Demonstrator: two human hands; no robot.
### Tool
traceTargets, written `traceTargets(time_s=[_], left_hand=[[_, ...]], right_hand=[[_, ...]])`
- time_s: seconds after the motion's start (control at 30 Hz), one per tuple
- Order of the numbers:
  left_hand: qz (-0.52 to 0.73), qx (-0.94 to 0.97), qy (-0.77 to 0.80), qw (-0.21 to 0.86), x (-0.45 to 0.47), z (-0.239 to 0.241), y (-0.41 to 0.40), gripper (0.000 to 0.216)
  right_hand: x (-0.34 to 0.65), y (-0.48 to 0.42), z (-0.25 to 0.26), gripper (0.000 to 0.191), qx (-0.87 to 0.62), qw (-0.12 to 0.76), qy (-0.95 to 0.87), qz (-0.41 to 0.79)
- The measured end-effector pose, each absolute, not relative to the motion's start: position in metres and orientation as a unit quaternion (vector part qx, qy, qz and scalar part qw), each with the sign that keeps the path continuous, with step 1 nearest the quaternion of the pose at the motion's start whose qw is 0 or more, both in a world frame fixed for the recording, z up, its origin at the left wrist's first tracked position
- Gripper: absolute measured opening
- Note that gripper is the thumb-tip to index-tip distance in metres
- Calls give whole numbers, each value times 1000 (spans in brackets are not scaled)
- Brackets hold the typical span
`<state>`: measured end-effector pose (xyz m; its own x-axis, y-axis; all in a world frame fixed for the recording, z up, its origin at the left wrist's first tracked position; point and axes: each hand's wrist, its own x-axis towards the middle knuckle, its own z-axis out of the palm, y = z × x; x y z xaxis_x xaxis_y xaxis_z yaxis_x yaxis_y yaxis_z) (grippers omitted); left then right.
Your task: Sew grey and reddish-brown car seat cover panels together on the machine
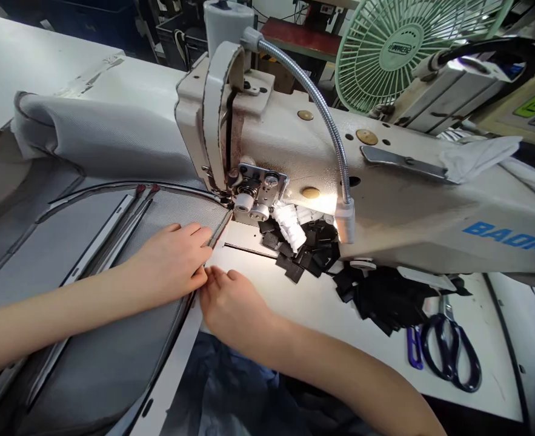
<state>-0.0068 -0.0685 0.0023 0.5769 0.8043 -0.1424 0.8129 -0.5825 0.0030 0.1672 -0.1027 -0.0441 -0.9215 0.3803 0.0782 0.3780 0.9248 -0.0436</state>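
Grey mesh fabric (176, 212) with dark bound edges lies spread to the left of a sewing machine (267, 133). Its right-hand edge runs under the machine's needle area, where a lamp shines. My left hand (174, 263) rests on the fabric, fingers curled and thumb pressed at that edge. Just below it, my right hand (231, 303) pinches the same edge from the right, close to my left thumb. The fingertips of both hands are partly hidden. White strips with dark borders (99, 242) and two red zipper-like ends (146, 189) show on the fabric.
Right of the needle lie small black fabric tabs (312, 248) and a white bundle (289, 227). Farther right are a black pile (388, 300), dark-handled scissors (451, 351) and a purple-handled tool (414, 348). A green fan (398, 51) stands behind the machine.
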Motion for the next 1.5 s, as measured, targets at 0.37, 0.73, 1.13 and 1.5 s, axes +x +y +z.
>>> traceTargets(time_s=[0.37, 0.73, 1.13, 1.5], left_hand=[[27, 868, 464, 176, -16, -23, -73, 26], [42, 892, 443, 75, -10, -37, -84, 25], [40, 899, 434, 51, -6, -42, -48, 22], [65, 886, 458, -1, 3, -47, -12, 24]], right_hand=[[165, -116, -56, 23, -144, 171, -975, -2], [164, -123, -71, 23, -159, 214, -964, -2], [163, -98, -80, 23, -210, 102, -972, 26], [163, -63, -81, 23, -300, 99, -946, 72]])
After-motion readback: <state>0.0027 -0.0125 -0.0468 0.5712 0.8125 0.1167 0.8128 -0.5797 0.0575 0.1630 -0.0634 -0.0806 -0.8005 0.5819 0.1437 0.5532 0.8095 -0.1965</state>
